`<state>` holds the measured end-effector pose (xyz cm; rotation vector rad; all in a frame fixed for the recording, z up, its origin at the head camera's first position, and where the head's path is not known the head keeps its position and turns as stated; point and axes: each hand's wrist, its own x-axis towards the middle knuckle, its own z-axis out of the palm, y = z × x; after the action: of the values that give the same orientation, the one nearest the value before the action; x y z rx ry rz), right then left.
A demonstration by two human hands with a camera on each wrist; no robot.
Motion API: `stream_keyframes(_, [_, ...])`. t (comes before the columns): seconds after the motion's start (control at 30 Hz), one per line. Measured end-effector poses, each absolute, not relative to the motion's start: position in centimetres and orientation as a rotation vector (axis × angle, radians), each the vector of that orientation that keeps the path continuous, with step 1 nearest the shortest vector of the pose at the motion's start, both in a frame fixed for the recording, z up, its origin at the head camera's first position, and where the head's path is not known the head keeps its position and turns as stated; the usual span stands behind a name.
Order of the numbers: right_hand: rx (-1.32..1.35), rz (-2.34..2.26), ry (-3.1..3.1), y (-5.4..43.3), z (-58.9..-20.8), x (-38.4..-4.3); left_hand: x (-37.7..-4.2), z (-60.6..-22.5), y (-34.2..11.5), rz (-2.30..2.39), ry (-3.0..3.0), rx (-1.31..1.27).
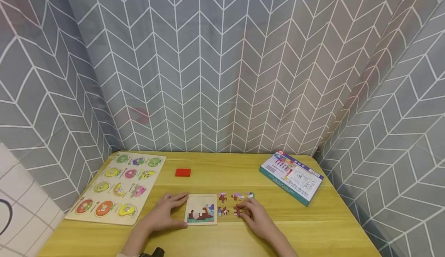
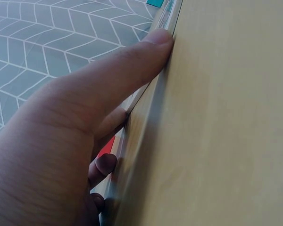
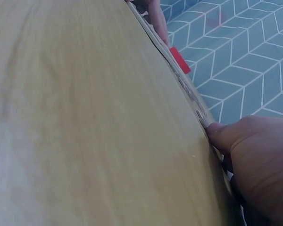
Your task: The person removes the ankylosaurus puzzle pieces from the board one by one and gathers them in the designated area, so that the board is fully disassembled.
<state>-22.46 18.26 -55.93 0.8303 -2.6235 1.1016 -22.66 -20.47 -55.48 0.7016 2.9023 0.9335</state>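
A square wooden puzzle tray [image 1: 201,223] lies on the table, part of its picture filled along the bottom and right. My left hand [image 1: 168,212] rests at its left side, forefinger at the upper corner and thumb at the lower one. In the left wrist view the thumb [image 2: 132,61] stretches out to the tray. To the right of the tray lie several loose jigsaw pieces [image 1: 223,211] in two rows. My right hand [image 1: 255,216] has thumb and fingertips around a brown jigsaw piece [image 1: 236,211] in the lower row, partly hidden by the fingers.
A large fruit puzzle board [image 1: 130,187] lies at the left. The red block [image 1: 182,172] sits behind the tray. At the back right is a flat printed box [image 1: 292,176]. A patterned curtain [image 1: 215,75] hangs behind the table and at both sides.
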Motion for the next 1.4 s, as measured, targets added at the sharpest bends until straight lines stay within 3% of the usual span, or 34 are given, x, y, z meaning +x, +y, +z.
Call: stream_keyframes(1.4, [0.831,1.107,-2.637,18.39,-56.22,-22.57,-22.50,-55.22,-20.28,0.933,2.902,0.677])
